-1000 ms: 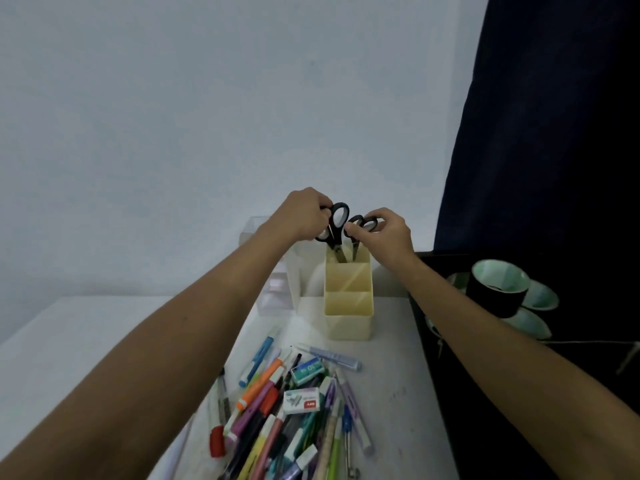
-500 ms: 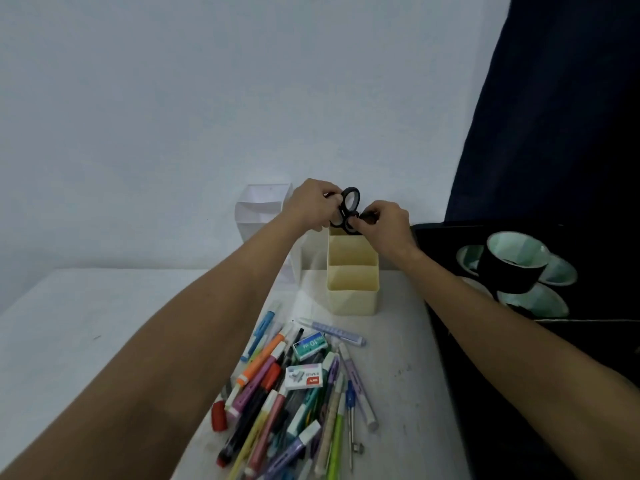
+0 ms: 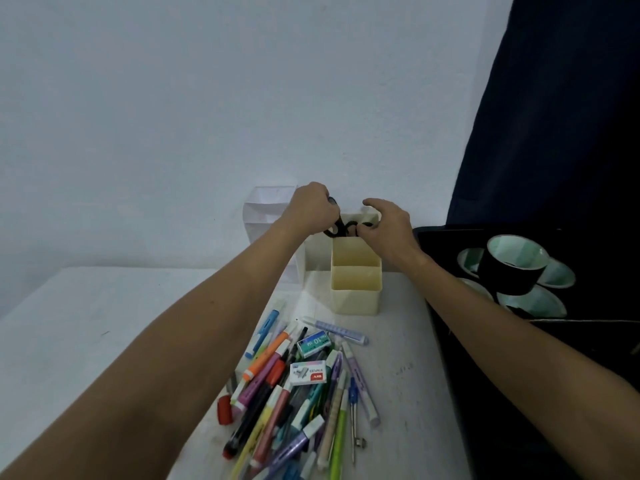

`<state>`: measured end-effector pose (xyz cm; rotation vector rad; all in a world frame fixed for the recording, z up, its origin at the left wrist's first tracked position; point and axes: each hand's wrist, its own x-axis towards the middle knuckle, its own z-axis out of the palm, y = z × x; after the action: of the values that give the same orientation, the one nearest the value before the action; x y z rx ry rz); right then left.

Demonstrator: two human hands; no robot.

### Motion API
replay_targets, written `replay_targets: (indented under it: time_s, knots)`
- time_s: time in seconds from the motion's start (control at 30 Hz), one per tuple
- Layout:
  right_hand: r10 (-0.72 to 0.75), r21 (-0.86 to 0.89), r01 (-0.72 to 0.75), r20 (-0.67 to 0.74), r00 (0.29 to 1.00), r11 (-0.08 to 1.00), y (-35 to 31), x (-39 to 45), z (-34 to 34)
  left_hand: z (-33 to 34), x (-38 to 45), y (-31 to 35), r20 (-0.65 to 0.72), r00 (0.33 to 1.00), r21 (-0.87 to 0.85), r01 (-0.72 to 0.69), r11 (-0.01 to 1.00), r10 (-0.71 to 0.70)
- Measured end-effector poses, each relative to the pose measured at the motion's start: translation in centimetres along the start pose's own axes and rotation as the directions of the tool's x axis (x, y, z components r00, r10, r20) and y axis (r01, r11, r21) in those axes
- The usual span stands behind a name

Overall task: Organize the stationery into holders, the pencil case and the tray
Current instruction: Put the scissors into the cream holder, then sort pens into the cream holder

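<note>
A cream stepped pen holder (image 3: 356, 285) stands on the white table near the wall. Black scissors (image 3: 341, 229) sit blades-down in its rear compartment, only their handles showing. My left hand (image 3: 313, 209) grips one scissor handle from the left. My right hand (image 3: 388, 221) pinches the other handle from the right, its forefinger stretched above the rim. The blades are hidden inside the holder. A pile of pens and markers (image 3: 294, 400) with two staple boxes (image 3: 309, 372) lies in front.
A clear white holder (image 3: 265, 209) stands left of the cream one. A black tray (image 3: 450, 258) at the right carries a black tape roll (image 3: 510, 265) on other rolls. A dark curtain hangs at the right, and the wall is close behind.
The scissors have sunk lower into the rear compartment, with both hands following them down. The camera view has tilted, so the table contents sit lower in the frame.
</note>
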<state>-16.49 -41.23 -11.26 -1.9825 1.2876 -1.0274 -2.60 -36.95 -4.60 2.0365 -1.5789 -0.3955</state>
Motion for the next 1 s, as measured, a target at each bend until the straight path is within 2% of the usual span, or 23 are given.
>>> replay_targets:
  time_s: [0.23,0.3,0.43,0.57,0.7,0.87,1.0]
  knots:
    - [-0.163,-0.009,0.163,0.008,0.987,0.987,-2.6,-2.5,0.1,-2.4,-2.3,-0.9,-0.024,1.000,-0.054,-0.013,0.998,0.011]
    - [-0.193,0.010,0.193,0.066,0.979,0.981,-3.5,-3.6,0.2,-3.1,-3.7,-1.5,-0.034,0.999,-0.063,-0.026,0.998,0.024]
    - [-0.224,-0.043,0.244,0.267,0.937,0.969,-5.1,-5.8,0.9,-4.9,-7.1,-3.7,-0.074,0.997,-0.015,-0.025,1.000,0.023]
    - [-0.245,-0.040,0.302,0.491,0.836,0.952,-5.9,-7.7,2.1,-6.5,-10.9,-7.5,-0.046,0.998,-0.026,0.046,0.999,-0.048]
    - [-0.240,-0.063,0.393,0.701,0.672,0.917,-6.2,-9.5,3.5,-7.5,-14.9,-13.0,0.004,0.977,-0.036,0.211,0.977,-0.211]
    - [-0.260,-0.019,0.447,0.791,0.554,0.895,-7.3,-10.9,6.4,-7.2,-19.0,-19.3,0.056,0.918,0.118,0.385,0.915,-0.394]
    - [-0.228,-0.064,0.479,0.819,0.526,0.875,-7.9,-11.3,9.2,-5.9,-21.6,-21.1,0.091,0.890,0.199,0.422,0.884,-0.446]
